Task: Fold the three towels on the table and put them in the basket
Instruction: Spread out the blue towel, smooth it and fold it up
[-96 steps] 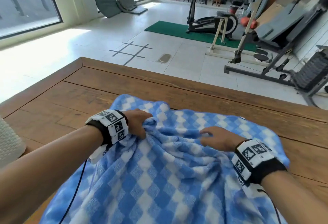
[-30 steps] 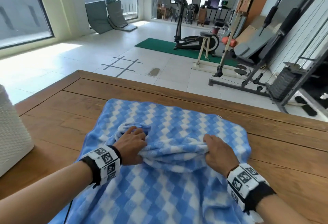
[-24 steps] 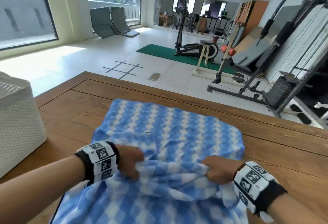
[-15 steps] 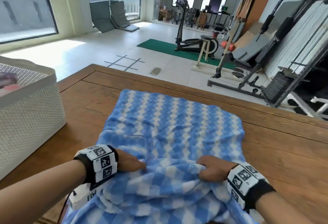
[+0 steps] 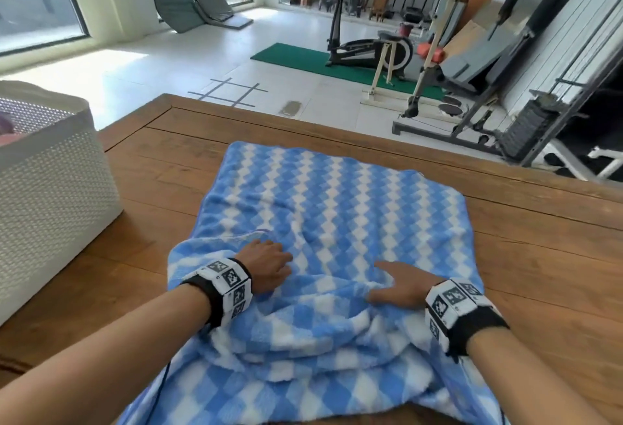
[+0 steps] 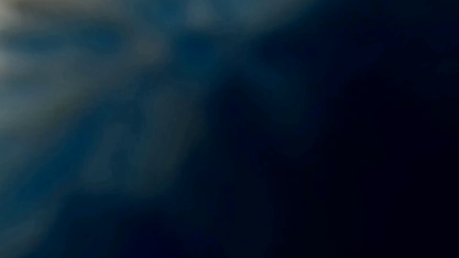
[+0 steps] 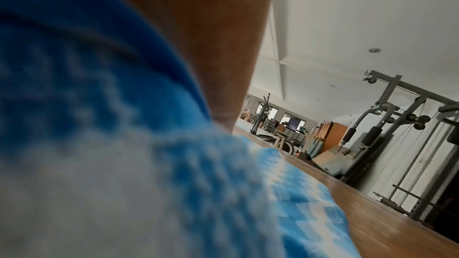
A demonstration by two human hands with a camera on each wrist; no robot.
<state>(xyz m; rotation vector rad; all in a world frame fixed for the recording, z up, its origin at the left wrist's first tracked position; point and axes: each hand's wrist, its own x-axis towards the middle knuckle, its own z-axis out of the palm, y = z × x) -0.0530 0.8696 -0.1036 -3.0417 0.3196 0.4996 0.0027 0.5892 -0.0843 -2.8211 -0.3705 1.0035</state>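
A blue-and-white checked towel [image 5: 337, 205] lies on the wooden table [image 5: 526, 242], its near part doubled back in a loose, rumpled fold by the front edge. My left hand [image 5: 269, 264] rests on the towel left of centre, fingers slightly bent, with no cloth bunched in them. My right hand [image 5: 394, 284] presses flat on the fold, fingers spread. The right wrist view shows the hand [image 7: 211, 46] lying on the towel [image 7: 310, 193]. The left wrist view is dark and blurred, showing only blue cloth [image 6: 111, 95]. The white woven basket [image 5: 50, 205] stands at the left with something pink inside.
Bare table runs to the right of the towel and between the towel and the basket. Beyond the table's far edge lie tiled floor, a green mat [image 5: 303, 60] and gym machines [image 5: 539, 94].
Both hands gripped the towel's far part and drew it toward me, laying a fold over the near part. They have since let go and now rest on the cloth.
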